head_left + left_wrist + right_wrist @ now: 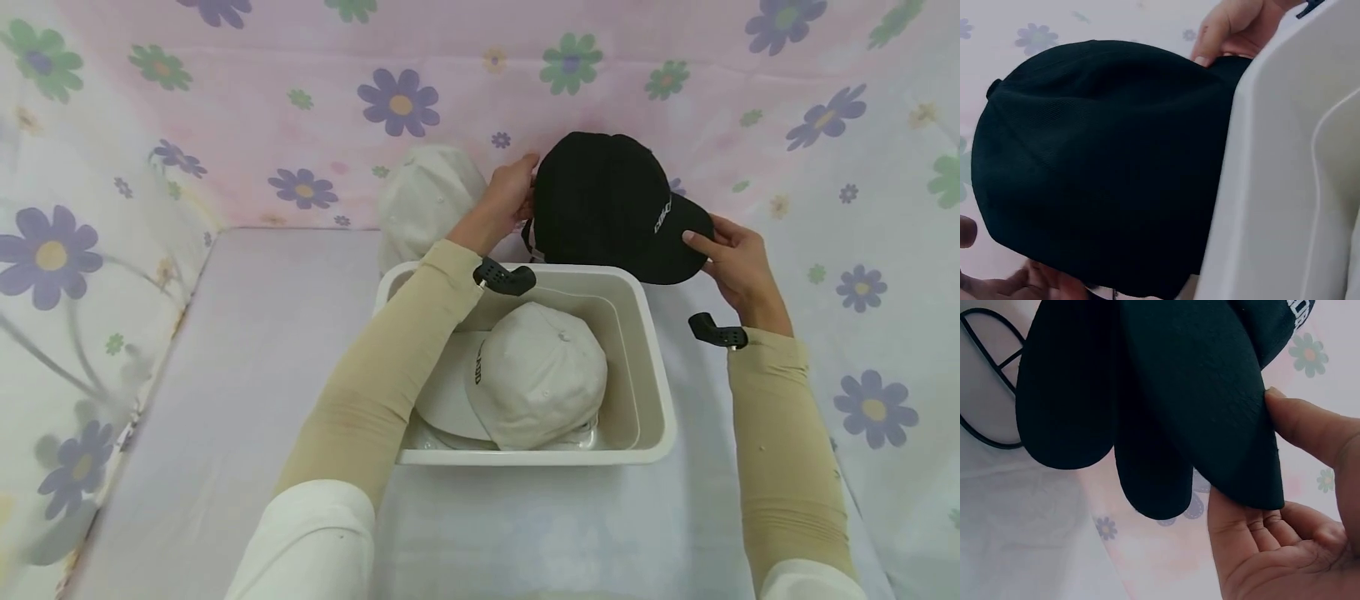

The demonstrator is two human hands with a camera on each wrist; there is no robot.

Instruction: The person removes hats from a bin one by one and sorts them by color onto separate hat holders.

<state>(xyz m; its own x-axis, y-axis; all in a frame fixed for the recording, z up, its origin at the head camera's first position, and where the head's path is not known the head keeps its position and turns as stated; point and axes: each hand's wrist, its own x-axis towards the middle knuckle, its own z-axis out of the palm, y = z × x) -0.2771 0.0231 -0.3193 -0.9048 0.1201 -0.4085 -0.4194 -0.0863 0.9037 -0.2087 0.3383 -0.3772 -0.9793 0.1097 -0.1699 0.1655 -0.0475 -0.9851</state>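
Note:
A black baseball cap (pixel 603 200) with white lettering is held up behind the white tub (pixel 656 400), its brim to the right. My right hand (pixel 742 258) pinches the brim, thumb on one face and fingers on the other. At the cap's back edge, my left hand (pixel 510 196) holds it with curled fingers; the cap partly hides the grip. Two more rounded black flaps (pixel 1154 481) show beside the brim in the right wrist view; whether they belong to another cap I cannot tell. A white baseball cap (pixel 540 375) lies in the tub, brim to the left.
Behind the tub's left back corner is another white cap (pixel 427 200), partly covered by my left arm. A thin black looped frame (pixel 991 387) appears at the left of the right wrist view. Flowered cloth (pixel 315 100) hangs behind and beside the pale table surface (pixel 262 333).

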